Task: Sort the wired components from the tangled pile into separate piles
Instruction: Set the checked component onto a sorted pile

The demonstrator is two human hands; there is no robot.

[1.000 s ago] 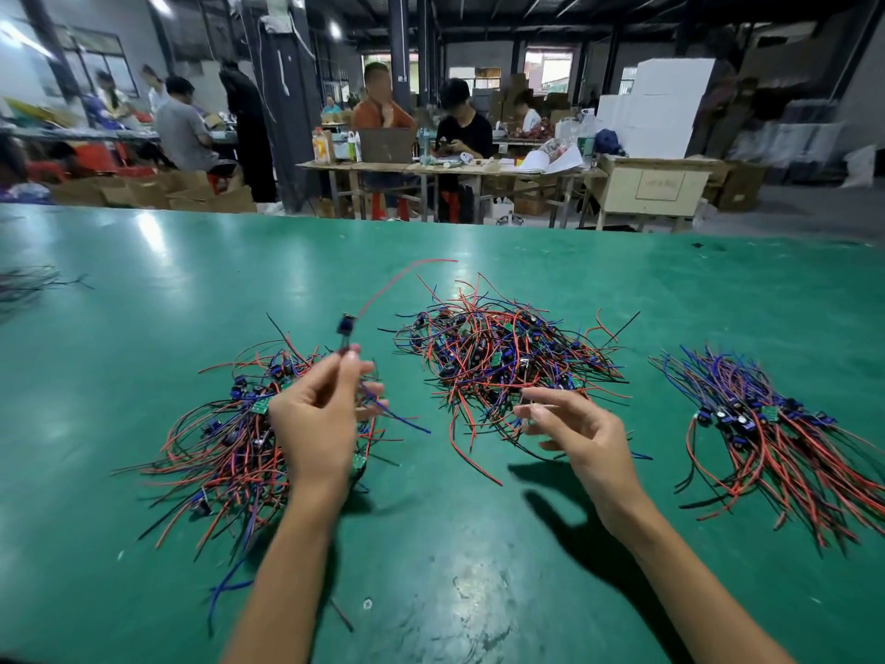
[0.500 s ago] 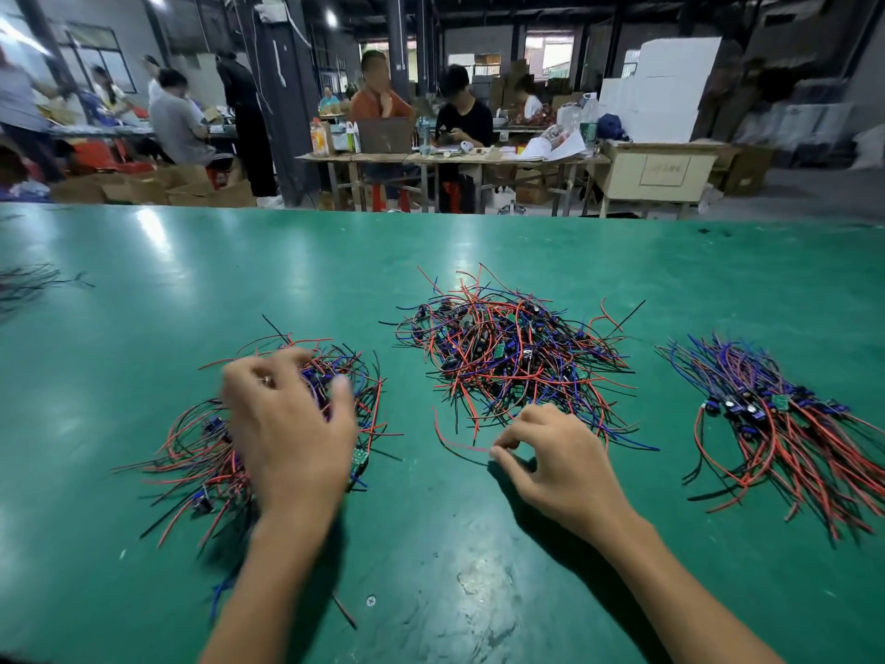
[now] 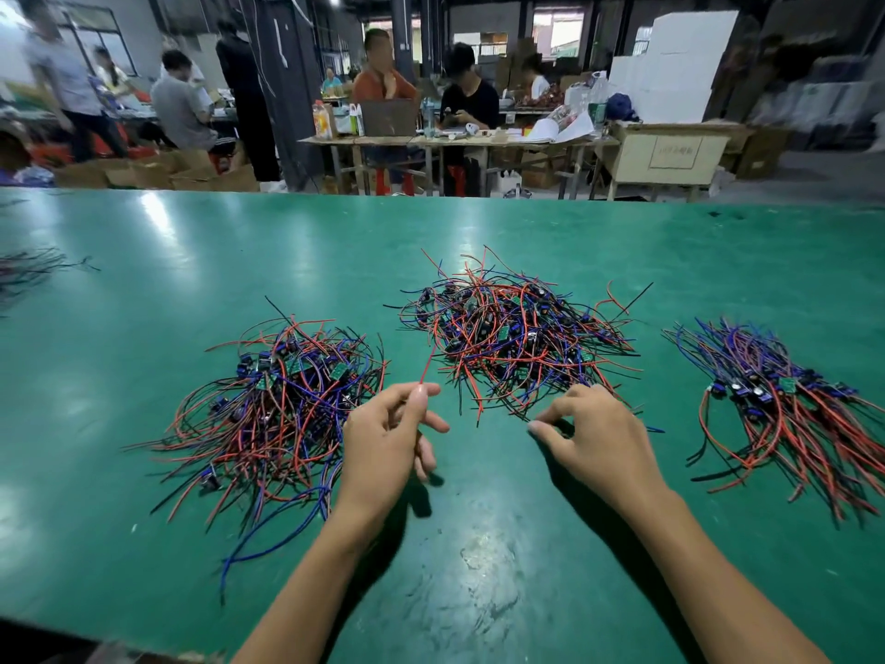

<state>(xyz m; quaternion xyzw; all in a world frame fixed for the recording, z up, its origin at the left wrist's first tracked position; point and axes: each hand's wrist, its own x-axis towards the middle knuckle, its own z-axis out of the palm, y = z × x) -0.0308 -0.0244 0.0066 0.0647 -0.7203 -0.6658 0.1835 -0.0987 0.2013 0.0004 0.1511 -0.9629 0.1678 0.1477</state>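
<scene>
The tangled pile (image 3: 517, 337) sits mid-worktop, straight ahead of both hands and just beyond their fingertips. 2 sorted piles flank it: the left pile (image 3: 282, 404), loose and spread, and the right pile (image 3: 785, 404), whose red and blue leads fan toward the near right edge of the green worktop (image 3: 143, 261).

The left hand (image 3: 388, 438) pinches the near end of 1 red wire (image 3: 427, 364) between thumb and forefinger, the other fingers loosely curled. That wire runs up and slightly right from the pinch into the left fringe of the tangled pile, so its long axis points almost directly away from the person. Whether a component hangs on its far end cannot be told; it is lost among the other leads.

The right hand (image 3: 594, 433) rests at the near edge of the tangled pile, fingers curled down among the trailing wire ends. Whether it actually has hold of a wire is not clear.

The left hand is nearer the left pile, which touches its wrist side, so a pull toward the person and then leftward looks like the natural way to free this piece. Snagging on neighbouring leads is the likely risk, and the right hand is well placed to hold the heap down.
</scene>
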